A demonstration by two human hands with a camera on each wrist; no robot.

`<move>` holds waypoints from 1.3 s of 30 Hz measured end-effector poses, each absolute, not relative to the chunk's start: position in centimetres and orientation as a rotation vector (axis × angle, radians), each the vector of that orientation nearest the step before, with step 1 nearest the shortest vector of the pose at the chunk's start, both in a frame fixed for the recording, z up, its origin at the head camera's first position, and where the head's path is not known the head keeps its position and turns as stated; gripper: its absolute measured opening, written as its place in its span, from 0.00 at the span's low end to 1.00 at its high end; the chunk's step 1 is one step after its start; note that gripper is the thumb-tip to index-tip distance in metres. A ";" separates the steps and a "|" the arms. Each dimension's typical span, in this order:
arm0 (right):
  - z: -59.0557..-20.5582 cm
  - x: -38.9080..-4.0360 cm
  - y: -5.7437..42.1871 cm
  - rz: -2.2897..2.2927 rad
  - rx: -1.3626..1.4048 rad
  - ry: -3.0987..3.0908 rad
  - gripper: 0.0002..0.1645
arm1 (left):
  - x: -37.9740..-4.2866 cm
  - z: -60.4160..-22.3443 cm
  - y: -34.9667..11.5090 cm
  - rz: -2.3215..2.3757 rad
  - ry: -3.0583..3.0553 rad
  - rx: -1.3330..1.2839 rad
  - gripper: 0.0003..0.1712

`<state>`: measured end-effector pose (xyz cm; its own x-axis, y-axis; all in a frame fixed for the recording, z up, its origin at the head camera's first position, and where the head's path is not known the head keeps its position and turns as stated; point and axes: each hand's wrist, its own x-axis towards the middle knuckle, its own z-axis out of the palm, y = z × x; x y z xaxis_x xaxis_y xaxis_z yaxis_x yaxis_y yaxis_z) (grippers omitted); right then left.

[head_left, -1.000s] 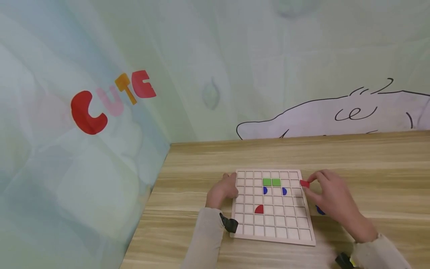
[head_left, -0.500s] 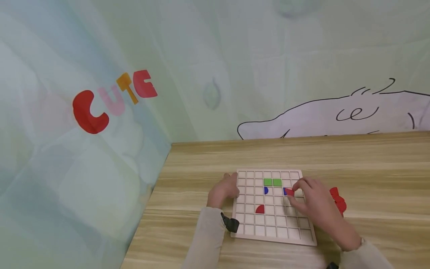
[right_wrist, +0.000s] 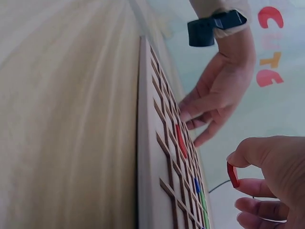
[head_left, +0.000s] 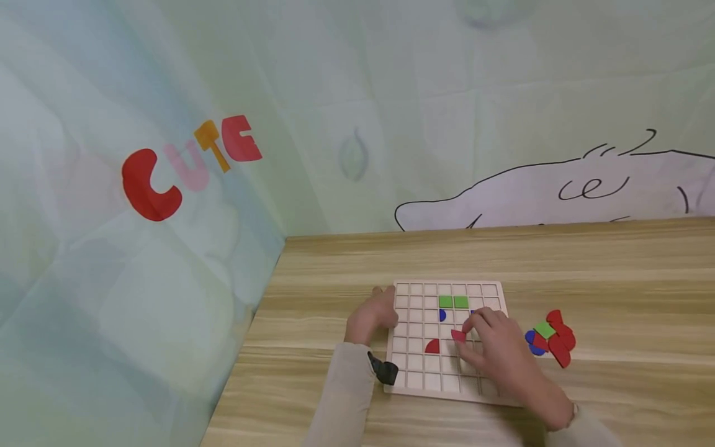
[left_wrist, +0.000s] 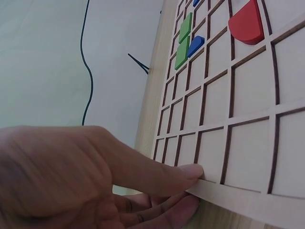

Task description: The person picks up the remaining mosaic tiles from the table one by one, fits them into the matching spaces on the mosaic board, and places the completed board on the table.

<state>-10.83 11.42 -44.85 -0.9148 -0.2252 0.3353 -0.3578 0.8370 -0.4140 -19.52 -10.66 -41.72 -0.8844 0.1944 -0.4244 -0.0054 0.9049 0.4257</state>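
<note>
A pale wooden grid board lies on the table. My left hand grips its left edge; in the left wrist view the thumb presses on the rim and the fingers curl below it. Over the middle of the board, my right hand pinches a small red tile between thumb and finger, raised off the grid in the right wrist view. Two green square tiles, a blue half-round tile and a red quarter-round tile sit in cells. Another blue tile is mostly hidden behind the right hand.
Right of the board is a loose pile of red tiles, a green tile and blue tiles on the wooden table. Printed cloth walls rise behind the table and on its left.
My right hand has carried the red tile leftward from the board's right edge to above its middle, uncovering the pile. My left hand has stayed at the left edge.
</note>
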 end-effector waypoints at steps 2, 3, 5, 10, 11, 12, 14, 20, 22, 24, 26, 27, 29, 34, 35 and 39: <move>-44.9 -10.6 10.9 0.689 0.443 -2.758 0.14 | -19.5 -41.7 -10.7 0.579 2.600 0.135 0.40; -45.0 -10.5 10.7 0.687 0.448 -2.758 0.14 | -19.5 -41.7 -10.7 0.578 2.600 0.135 0.40; -45.2 -10.4 10.3 0.692 0.463 -2.743 0.14 | -19.5 -41.7 -10.7 0.579 2.596 0.130 0.40; -45.9 -10.0 9.4 0.707 0.479 -2.762 0.15 | -19.4 -41.7 -10.8 0.586 2.588 0.132 0.40; -46.0 -9.9 9.3 0.707 0.479 -2.773 0.15 | -19.4 -41.8 -10.8 0.590 2.586 0.131 0.40; -46.1 -9.8 9.1 0.703 0.480 -2.782 0.14 | -19.4 -41.8 -10.8 0.591 2.586 0.130 0.40; -46.3 -9.6 8.7 0.698 0.488 -2.788 0.14 | -19.4 -41.8 -10.8 0.598 2.582 0.125 0.41; -46.9 -9.2 7.7 0.675 0.534 -2.751 0.14 | -19.4 -41.8 -10.8 0.607 2.584 0.128 0.40; -47.2 -9.2 7.5 0.667 0.546 -2.741 0.14 | -19.4 -41.8 -10.8 0.601 2.582 0.127 0.40; -47.4 -9.2 7.4 0.658 0.554 -2.726 0.14 | -19.4 -41.7 -10.8 0.594 2.584 0.128 0.40; -47.6 -9.2 7.3 0.642 0.558 -2.714 0.14 | -19.4 -41.7 -10.8 0.595 2.582 0.127 0.40; -47.7 -9.3 7.3 0.632 0.558 -2.710 0.14 | -19.4 -41.7 -10.8 0.594 2.583 0.127 0.40; -47.9 -9.3 7.3 0.616 0.557 -2.706 0.14 | -19.5 -41.7 -10.8 0.600 2.580 0.128 0.40; -48.0 -9.3 7.3 0.591 0.568 -2.697 0.15 | -19.6 -41.6 -10.7 0.608 2.572 0.125 0.41; -48.1 -9.3 7.3 0.584 0.572 -2.693 0.15 | -19.6 -41.6 -10.7 0.605 2.572 0.124 0.41; -48.0 -9.3 7.3 0.562 0.580 -2.676 0.16 | -19.6 -41.6 -10.7 0.595 2.578 0.133 0.40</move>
